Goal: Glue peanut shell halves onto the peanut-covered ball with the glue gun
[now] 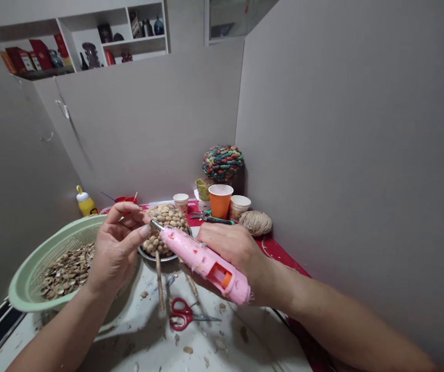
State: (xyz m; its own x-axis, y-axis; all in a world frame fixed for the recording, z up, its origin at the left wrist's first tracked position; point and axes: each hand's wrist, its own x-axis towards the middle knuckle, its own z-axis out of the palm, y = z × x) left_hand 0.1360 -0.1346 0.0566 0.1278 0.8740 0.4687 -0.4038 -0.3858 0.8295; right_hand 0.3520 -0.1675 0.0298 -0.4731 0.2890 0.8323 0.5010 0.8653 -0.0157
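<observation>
My right hand (237, 248) is wrapped around a pink glue gun (194, 258), its metal nozzle pointing up and to the left. Close to that nozzle, the thumb and fingers of my left hand (119, 240) are pinched together; whatever small thing they may hold is hidden. Behind the nozzle, a rounded form covered in nut shells (170, 216) sits in a metal bowl (144, 254). A brown stick (160, 284) juts out from it toward me. Red-handled scissors (181, 314) lie below the glue gun.
To the left stands a green colander (24, 289) of loose shells (69, 271). Behind are an orange cup (220, 202), paper cups (240, 204), pliers (216, 219), a twine ball (256, 222), a multicoloured ball (222, 162) and a yellow bottle (86, 204). Grey panels (148, 134) surround the table.
</observation>
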